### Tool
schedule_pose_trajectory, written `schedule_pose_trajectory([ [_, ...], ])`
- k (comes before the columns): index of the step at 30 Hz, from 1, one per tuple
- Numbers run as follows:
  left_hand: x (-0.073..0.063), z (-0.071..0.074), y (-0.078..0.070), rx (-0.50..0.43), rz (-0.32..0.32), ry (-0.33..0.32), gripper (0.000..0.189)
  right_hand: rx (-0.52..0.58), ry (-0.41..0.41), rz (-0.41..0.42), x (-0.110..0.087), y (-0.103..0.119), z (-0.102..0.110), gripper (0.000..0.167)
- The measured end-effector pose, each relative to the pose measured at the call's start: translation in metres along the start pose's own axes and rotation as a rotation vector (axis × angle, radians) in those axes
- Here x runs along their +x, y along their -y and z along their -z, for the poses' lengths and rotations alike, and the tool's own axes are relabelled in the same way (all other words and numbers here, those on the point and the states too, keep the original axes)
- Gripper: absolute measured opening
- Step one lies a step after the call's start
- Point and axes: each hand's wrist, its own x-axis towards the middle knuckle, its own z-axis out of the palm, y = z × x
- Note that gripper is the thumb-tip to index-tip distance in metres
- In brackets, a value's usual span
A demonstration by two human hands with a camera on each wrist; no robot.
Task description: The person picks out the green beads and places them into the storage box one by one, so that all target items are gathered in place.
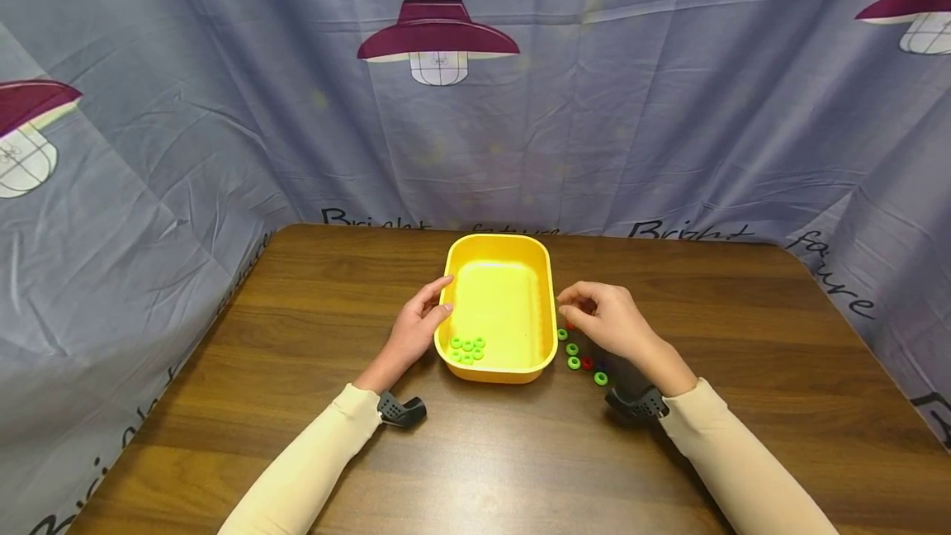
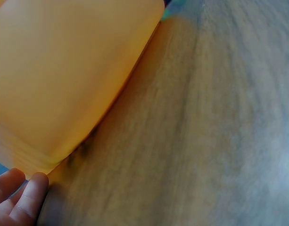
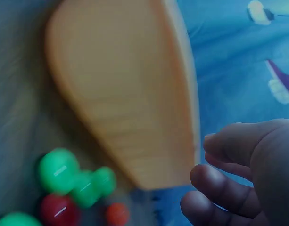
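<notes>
A yellow rectangular bin stands at the middle of the table, with several small green rings in its near left corner. My left hand rests at the bin's left side, its fingertips and thumb touching the rim. In the left wrist view, fingertips show at the bin's lower corner. My right hand hovers just right of the bin with its fingers loosely bent, nothing visible between them. Beneath and in front of it lie loose green rings and a red ring.
An orange-red ring lies partly hidden by the right hand, and a dark blue piece sits near the red ring. The brown wooden table ends at a grey-blue curtain with printed lamps. Both wrists wear black camera straps.
</notes>
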Motion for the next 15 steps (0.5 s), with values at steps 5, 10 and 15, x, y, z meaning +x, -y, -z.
schedule_pose_trajectory([
  [5,-0.001,0.001,0.0,-0.006,-0.004,-0.004,0.049,-0.014,0.063,-0.011,-0.009,-0.013,-0.005,0.009],
  [10,0.0,0.0,0.002,-0.007,-0.006,-0.006,0.048,-0.015,0.126,-0.021,-0.011,-0.02,-0.011,0.01],
  [15,0.001,0.0,0.002,-0.007,-0.009,0.004,0.049,-0.03,0.175,-0.034,-0.012,-0.023,-0.014,0.01],
])
